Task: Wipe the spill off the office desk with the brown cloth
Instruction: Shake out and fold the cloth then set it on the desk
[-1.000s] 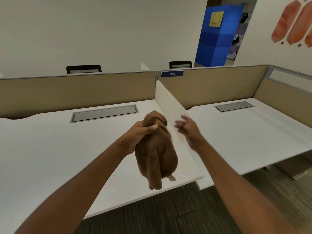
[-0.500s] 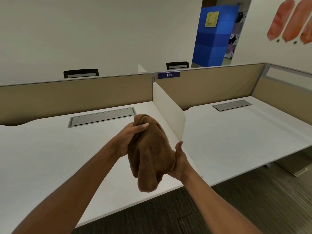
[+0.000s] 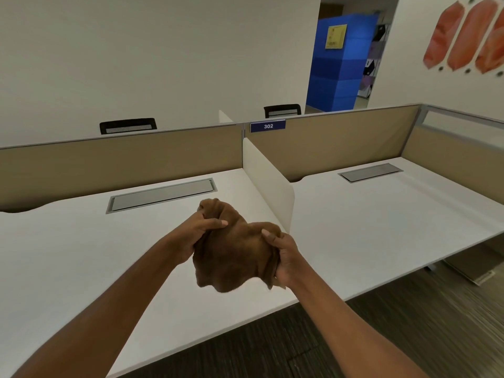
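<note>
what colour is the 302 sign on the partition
Blue with white digits; the sign shows in the head view.

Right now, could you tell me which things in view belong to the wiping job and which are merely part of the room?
For the job:
- brown cloth, bunched and held above the desk
- left hand and right hand, both gripping it
- white desk; no spill is visible

Just there:
- white divider
- cable tray lid
- sign 302
- two chair backs

Lighting: even, bright, diffuse, from overhead; the source itself is not shown. Shadows: soft and faint on the white surface (image 3: 68, 255). Glare: none noted. Distortion: wide-angle bowing of partition lines toward the edges. Focus: slight softness throughout; wall art (image 3: 463, 36) at upper right is blurred
</note>
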Demonstrator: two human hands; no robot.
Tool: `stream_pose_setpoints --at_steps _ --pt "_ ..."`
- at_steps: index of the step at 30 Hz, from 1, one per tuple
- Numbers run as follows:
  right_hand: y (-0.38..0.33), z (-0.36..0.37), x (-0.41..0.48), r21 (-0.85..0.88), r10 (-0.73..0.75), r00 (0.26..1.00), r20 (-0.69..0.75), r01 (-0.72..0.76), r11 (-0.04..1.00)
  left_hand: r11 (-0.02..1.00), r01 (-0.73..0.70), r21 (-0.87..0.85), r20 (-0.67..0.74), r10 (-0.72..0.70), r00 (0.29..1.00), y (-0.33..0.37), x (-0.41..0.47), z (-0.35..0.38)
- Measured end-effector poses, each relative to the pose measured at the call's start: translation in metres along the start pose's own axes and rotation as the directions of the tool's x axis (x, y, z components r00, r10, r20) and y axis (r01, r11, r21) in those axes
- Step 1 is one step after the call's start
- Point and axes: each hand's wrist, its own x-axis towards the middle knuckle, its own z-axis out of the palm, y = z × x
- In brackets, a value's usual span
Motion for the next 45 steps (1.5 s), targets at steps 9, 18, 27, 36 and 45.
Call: stream_pose_setpoints --at_steps 9,18,27,36,45 --pt "-0.008 0.008 -0.003 -0.401 -0.296 0.947 -0.125 0.225 0.888 0.997 -0.033 0.073 -0.115 0.042 0.993 -0.013 -0.011 -0.013" --pt "-0.001 0.012 -0.001 -0.412 -0.24 0.957 -0.164 0.155 0.898 0.995 0.066 -0.07 -0.299 -0.084 0.95 -0.023 -0.02 -0.012" --pt "-0.013 0.026 -0.003 -0.479 -0.268 0.944 -0.193 0.148 0.865 0.975 -0.071 0.211 -0.329 0.139 0.934 -0.01 -0.035 -0.018" --pt "0.001 0.04 0.003 -0.557 -0.466 0.819 -0.335 0.227 0.799 0.938 -0.057 0.343 -0.484 0.228 0.845 -0.013 -0.027 -0.016" --pt "-0.006 0.035 0.047 -0.686 -0.529 0.826 -0.197 0.269 0.676 0.796 -0.034 0.604 -0.524 0.429 0.736 -0.012 0.015 -0.028"
